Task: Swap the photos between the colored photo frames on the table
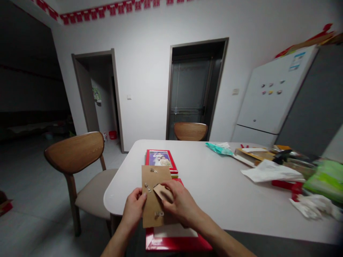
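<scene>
My left hand [134, 207] pinches the left edge of a brown picture-frame backing board [150, 219], thumb on its face. Small metal fittings [148, 187] show on the board. The fingers of my right hand [179, 201] are closed on a smaller brown flap [162, 193] that stands up at an angle from the board; whether it is attached there is hidden by the hand. Underneath lies a red picture frame [178, 244] with a pale inner area, partly covered by the board and my right hand. Beyond the board is a red-framed photo [175, 166] on the table.
The white table [214, 200] carries a teal packet [219, 148], white paper [272, 171], a bright green bag [325, 180] and white gloves [317, 207] on the right. Wooden chairs stand at the left [76, 150] and far side [190, 131]. A fridge [270, 96] is at right.
</scene>
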`<act>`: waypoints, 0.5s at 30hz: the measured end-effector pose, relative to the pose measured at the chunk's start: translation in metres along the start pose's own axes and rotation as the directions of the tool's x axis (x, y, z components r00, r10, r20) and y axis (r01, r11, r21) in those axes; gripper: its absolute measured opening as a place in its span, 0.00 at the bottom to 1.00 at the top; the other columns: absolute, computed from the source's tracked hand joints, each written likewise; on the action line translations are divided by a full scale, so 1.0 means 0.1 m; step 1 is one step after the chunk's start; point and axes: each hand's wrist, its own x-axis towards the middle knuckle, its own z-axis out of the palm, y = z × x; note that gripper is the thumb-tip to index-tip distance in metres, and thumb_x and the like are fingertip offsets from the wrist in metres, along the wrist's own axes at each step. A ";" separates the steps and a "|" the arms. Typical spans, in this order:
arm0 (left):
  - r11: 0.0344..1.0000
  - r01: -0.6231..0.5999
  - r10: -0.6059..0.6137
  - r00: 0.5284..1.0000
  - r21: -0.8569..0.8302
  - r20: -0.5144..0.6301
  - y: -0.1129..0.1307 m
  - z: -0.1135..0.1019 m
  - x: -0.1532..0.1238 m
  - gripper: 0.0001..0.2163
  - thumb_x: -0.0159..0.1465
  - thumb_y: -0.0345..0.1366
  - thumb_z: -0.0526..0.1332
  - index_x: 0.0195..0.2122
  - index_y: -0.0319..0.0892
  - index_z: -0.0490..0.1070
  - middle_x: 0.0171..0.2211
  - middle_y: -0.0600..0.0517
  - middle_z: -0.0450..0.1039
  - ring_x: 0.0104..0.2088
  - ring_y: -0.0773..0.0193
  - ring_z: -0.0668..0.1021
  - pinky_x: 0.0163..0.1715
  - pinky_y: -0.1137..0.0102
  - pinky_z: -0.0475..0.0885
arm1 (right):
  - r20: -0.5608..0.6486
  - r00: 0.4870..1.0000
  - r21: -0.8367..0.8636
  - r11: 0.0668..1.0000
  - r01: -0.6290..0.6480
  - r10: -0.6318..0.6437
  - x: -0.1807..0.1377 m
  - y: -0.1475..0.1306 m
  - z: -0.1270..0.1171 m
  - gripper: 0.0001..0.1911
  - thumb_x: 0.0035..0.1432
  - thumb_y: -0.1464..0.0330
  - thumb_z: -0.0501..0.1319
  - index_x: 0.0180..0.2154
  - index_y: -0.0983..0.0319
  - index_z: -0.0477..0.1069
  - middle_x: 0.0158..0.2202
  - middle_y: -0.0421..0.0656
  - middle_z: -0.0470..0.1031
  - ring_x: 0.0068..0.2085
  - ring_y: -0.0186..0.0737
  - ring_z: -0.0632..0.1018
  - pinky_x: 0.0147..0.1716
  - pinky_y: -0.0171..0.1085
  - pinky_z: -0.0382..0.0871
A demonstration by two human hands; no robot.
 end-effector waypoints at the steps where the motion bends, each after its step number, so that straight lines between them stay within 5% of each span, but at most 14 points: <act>1: 0.999 0.020 -0.021 1.000 -0.028 -0.020 -0.01 -0.07 0.01 0.15 0.50 0.45 0.52 0.32 0.40 0.65 0.29 0.51 0.74 0.29 0.62 0.75 0.31 0.69 0.69 | -0.004 1.000 0.021 0.999 0.025 -0.025 0.00 -0.01 0.02 0.20 0.42 0.71 0.57 0.41 0.60 0.65 0.42 0.44 0.68 0.43 0.39 0.68 0.43 0.36 0.60; 4: 0.994 0.079 -0.087 0.990 -0.081 -0.107 -0.06 -0.35 0.04 0.15 0.48 0.46 0.54 0.31 0.41 0.63 0.23 0.55 0.72 0.23 0.65 0.74 0.25 0.70 0.68 | -0.050 0.999 -0.008 1.000 0.005 -0.005 -0.01 0.10 0.02 0.20 0.46 0.66 0.56 0.44 0.61 0.63 0.45 0.45 0.66 0.46 0.40 0.66 0.45 0.37 0.59; 9: 0.984 0.166 -0.175 0.964 -0.061 -0.198 -0.22 -0.83 0.05 0.15 0.40 0.46 0.59 0.23 0.40 0.64 0.17 0.56 0.68 0.18 0.66 0.71 0.19 0.73 0.64 | -0.037 0.969 -0.254 0.935 -0.246 0.245 -0.10 0.60 -0.06 0.20 0.48 0.65 0.53 0.45 0.61 0.63 0.40 0.47 0.68 0.41 0.41 0.69 0.40 0.36 0.60; 15: 0.977 0.192 -0.161 0.948 0.093 -0.275 -0.40 -1.00 0.12 0.13 0.41 0.45 0.57 0.22 0.40 0.63 0.15 0.56 0.67 0.18 0.64 0.71 0.19 0.72 0.64 | 0.028 0.924 -0.376 0.861 -0.344 0.381 -0.19 0.84 -0.01 0.22 0.46 0.66 0.52 0.46 0.61 0.61 0.39 0.47 0.70 0.38 0.42 0.72 0.33 0.34 0.59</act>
